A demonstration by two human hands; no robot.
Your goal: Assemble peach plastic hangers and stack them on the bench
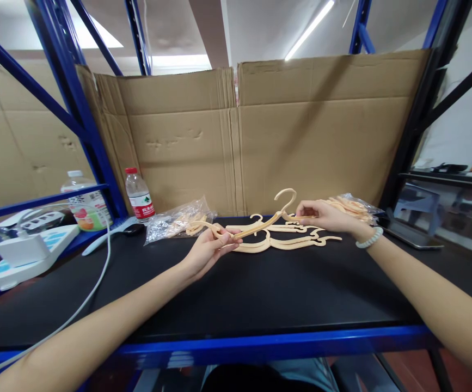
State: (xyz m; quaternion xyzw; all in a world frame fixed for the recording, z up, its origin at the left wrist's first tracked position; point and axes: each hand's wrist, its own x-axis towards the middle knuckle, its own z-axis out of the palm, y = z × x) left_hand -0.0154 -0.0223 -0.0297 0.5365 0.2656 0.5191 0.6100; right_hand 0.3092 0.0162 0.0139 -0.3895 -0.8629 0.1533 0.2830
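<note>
A cream plastic clothes hanger (269, 221) is held up above the black tabletop, its hook (288, 200) pointing upward. My left hand (210, 246) pinches its left end, thumb on top. At the other side, my right hand (322, 215) has its fingers closed round the right arm of the hanger, partly hiding it. Beneath and behind it lie several more cream hangers (253, 247), flat on the table and overlapping. Just left of my left hand is a clear plastic bag (166, 226) with cream pieces in it.
Another clear bag of cream parts (352, 206) lies at the right, near a dark flat device (413, 239). A red-capped water bottle (140, 197) stands at the back left. A white power strip (27, 261) and cable (97, 288) occupy the left. Cardboard (321, 136) walls the back.
</note>
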